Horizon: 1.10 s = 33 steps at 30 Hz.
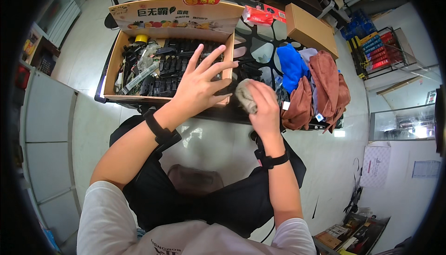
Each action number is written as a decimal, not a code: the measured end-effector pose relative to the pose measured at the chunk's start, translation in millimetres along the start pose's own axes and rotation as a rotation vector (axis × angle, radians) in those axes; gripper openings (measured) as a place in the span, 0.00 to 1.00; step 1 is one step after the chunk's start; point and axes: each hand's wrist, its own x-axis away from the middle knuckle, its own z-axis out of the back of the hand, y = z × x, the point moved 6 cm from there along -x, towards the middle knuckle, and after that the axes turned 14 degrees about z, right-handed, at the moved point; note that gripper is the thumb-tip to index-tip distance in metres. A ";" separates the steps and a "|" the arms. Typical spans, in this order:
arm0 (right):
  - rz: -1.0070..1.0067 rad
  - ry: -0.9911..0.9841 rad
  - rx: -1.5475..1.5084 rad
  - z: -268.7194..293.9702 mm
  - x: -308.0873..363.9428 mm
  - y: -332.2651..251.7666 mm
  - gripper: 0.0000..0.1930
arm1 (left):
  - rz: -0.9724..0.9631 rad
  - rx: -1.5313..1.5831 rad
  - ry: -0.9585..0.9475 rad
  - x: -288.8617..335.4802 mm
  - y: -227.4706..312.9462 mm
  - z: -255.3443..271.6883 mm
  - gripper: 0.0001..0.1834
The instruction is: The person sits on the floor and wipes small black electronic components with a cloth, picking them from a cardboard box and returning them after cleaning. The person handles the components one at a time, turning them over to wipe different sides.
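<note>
My left hand (196,86) is spread wide, fingers apart and nothing in them, over the right side of an open cardboard box (118,69). Rows of small black plastic parts (168,71) fill much of that box. At its left end lie loose tools and clear plastic wrapping (147,59), with a yellow round piece (141,38) behind them. Just right of the box, my right hand (265,111) grips a crumpled greyish-beige rag (244,96). Black items partly hidden by my hands lie between box and rag. Dark bands circle both my wrists.
Brown cloths (323,76) and a blue cloth (292,66) are heaped on the table's right side. Behind them lie a closed brown carton (310,28) and a red packet (258,17). A wire rack (383,50) with coloured boxes stands farther right; grey cabinets (49,120) line the left.
</note>
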 end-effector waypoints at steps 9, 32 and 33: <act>0.073 -0.049 -0.050 -14.4 16.3 -14.6 0.36 | -0.037 -0.066 -0.053 11.4 -0.2 -4.9 0.20; 0.000 -0.313 -0.205 -1.2 3.5 -20.7 0.32 | 0.055 0.107 -0.016 3.3 -14.8 5.9 0.22; -0.012 -0.281 -0.191 0.1 2.0 -22.8 0.32 | 0.029 0.134 -0.041 3.2 -9.7 2.4 0.22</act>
